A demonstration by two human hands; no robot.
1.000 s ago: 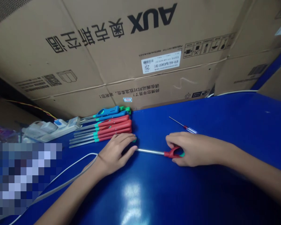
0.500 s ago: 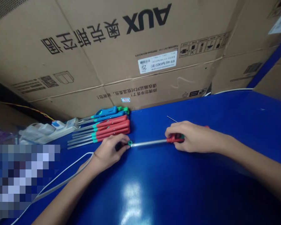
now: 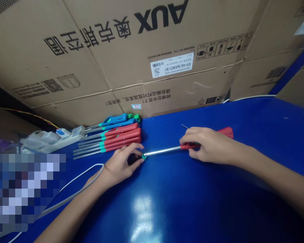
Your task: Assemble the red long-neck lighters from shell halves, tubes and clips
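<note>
Steel shaft (image 3: pixel 162 151) now spans the gap, held at both ends. The left hand (image 3: pixel 121 163) pinches its teal end (image 3: pixel 143 156) — the right hand (image 3: pixel 209 145), well apart, clamps its red grip (image 3: pixel 190 146).

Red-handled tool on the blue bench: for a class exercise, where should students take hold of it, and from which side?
Probably best to grip the red handle from the right, where the right hand wraps it: it is the broadest part, and its end juts out past the hand. The thin steel shaft runs left to the teal tip, pinched by the left hand, and offers less to hold.
</note>
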